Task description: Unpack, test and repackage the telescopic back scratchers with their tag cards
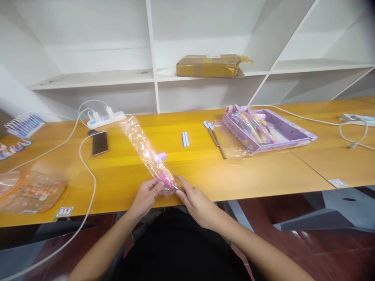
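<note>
My left hand (149,195) is closed, pinching a long clear plastic sleeve (140,144) near its lower end, where a bright pink piece (165,178) shows against the film. My right hand (197,202) is closed at that same end, around a thin metallic bit beside the pink piece; the rest of what it grips is hidden by the fingers. A small purple piece (160,157) lies at the sleeve's edge. Beyond my hands are two short light-blue sticks (185,139) side by side. Two back scratchers (215,136) with blue claws and metal rods lie farther right.
A purple open box (293,138) holds several wrapped, colourful items. Left of the sleeve are a phone (100,143), a power strip (107,120) with white cables, and an orange pouch (38,193). A taped cardboard parcel (208,65) sits on the white shelf. The table's edge is close to me.
</note>
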{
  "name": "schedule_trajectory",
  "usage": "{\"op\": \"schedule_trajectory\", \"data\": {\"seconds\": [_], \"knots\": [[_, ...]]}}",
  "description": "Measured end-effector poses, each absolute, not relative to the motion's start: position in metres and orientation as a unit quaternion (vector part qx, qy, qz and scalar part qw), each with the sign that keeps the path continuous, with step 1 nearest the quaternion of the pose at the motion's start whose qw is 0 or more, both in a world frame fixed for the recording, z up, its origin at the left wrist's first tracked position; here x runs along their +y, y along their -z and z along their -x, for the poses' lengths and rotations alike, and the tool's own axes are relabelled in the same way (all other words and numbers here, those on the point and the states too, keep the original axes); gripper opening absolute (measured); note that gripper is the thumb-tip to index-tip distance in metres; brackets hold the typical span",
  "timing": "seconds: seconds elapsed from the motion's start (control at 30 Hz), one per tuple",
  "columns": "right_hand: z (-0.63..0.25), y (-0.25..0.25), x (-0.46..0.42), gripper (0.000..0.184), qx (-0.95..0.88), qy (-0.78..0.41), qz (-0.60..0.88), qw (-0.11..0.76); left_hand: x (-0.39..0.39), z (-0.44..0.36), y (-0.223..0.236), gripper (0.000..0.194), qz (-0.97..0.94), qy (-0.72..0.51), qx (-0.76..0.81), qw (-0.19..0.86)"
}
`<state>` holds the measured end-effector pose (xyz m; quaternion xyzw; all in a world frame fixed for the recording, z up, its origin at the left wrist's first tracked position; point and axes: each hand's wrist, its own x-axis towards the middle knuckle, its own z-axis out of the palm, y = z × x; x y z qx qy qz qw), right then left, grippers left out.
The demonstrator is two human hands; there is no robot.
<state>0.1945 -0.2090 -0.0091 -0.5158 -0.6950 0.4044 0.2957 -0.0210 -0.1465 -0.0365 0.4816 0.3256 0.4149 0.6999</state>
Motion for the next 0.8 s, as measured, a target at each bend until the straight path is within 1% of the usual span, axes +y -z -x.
{"op": "schedule_trajectory", "data": {"seconds": [0.1,0.2,0.27,0.37,0.47,0.57,0.6,0.67,0.8], "knots": [[-0.192,0.009,-0.209,0.061,-0.683,-0.413,0.522,0.301,-0.148,0.020,0.030,0.054,-0.504,-0.411,0.333,0.683],[-0.189,0.010,-0.210,0.063,-0.675,-0.415,0.527,0.307,-0.149,0.022,0.027,0.047,-0.588,-0.345,0.344,0.646],[-0.185,0.011,-0.210,0.065,-0.670,-0.416,0.534,0.306,-0.148,0.023,0.030,0.046,-0.601,-0.333,0.342,0.641],[-0.180,0.010,-0.211,0.069,-0.671,-0.418,0.529,0.308,-0.147,0.022,0.038,0.043,-0.533,-0.404,0.336,0.663],[-0.185,0.009,-0.213,0.075,-0.697,-0.419,0.494,0.307,-0.146,0.020,0.042,0.037,-0.475,-0.473,0.358,0.650],[-0.207,0.005,-0.217,0.079,-0.728,-0.446,0.447,0.268,-0.145,0.018,0.037,0.038,-0.397,-0.547,0.377,0.633],[-0.217,0.003,-0.218,0.077,-0.730,-0.469,0.429,0.252,-0.145,0.019,0.035,0.039,-0.367,-0.570,0.378,0.631],[-0.236,-0.002,-0.219,0.067,-0.716,-0.525,0.393,0.238,-0.143,0.020,0.031,0.042,-0.324,-0.593,0.372,0.636],[-0.253,-0.003,-0.217,0.041,-0.644,-0.619,0.356,0.274,-0.140,0.024,0.029,0.040,-0.299,-0.583,0.356,0.666]]}}
